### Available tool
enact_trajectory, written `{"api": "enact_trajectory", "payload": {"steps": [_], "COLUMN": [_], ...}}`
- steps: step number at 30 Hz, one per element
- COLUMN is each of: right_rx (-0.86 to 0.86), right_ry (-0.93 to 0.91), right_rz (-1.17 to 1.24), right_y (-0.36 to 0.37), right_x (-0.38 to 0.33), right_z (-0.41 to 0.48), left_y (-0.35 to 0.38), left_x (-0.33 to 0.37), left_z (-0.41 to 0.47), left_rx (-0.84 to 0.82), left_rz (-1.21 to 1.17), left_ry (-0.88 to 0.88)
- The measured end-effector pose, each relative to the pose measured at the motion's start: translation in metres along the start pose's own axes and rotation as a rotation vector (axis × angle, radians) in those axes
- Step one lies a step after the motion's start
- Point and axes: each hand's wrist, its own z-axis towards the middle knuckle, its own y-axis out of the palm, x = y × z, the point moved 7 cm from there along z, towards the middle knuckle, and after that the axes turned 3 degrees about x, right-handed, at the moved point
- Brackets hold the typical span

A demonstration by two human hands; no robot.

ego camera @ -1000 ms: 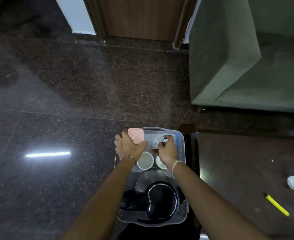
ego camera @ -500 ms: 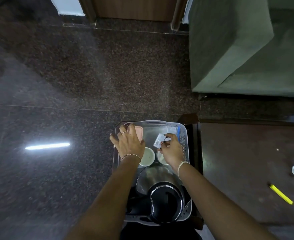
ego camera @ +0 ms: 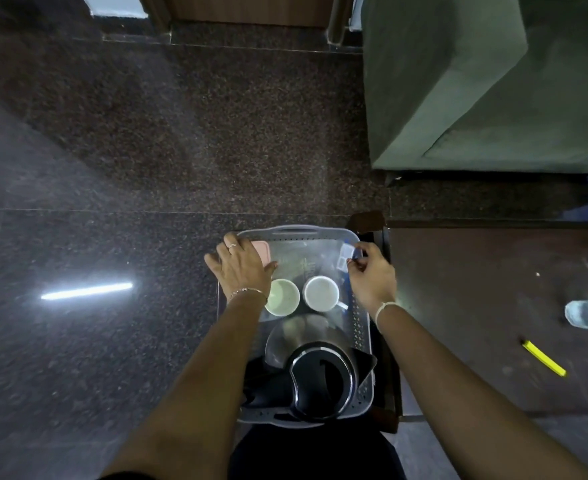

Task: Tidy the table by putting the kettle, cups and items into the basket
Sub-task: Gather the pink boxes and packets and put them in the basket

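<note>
Above a dark speckled floor [ego camera: 147, 150], the grey basket [ego camera: 296, 231] holds the black kettle [ego camera: 320, 379] and two white cups [ego camera: 282, 296]. The left hand [ego camera: 242, 268] lies with fingers [ego camera: 237, 244] spread flat on a pink box [ego camera: 264, 250] in the basket's far corner. The right hand [ego camera: 372, 275] pinches a small packet [ego camera: 346, 252], its print too blurred to read.

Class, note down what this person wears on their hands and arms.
Both forearms are bare. The left hand has a ring on one finger and a gold-coloured chain bracelet at the wrist. The right hand has a pale band round its wrist.
</note>
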Motion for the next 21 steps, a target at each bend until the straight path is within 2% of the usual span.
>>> {"api": "enact_trajectory", "payload": {"steps": [5,10,17,21], "right_rx": [-0.018,-0.110,-0.189,-0.179], "right_ry": [-0.121,-0.327,-0.378,-0.404], "right_rz": [-0.175,-0.521,-0.843,-0.854], "right_y": [-0.013,0.001,0.016,0.014], "right_x": [0.001,-0.012,-0.014,-0.018], "right_z": [0.001,-0.002,-0.010,-0.012], "left_y": [-0.010,-0.013,-0.017,-0.021], "left_x": [0.007,0.016,0.033,0.040], "left_z": [-0.003,-0.008,-0.009,-0.011], "left_rx": [0.063,0.076,0.076,0.070], "left_rz": [-0.078,-0.125,-0.133,-0.147], "left_ry": [0.013,-0.001,0.090,0.109]}}
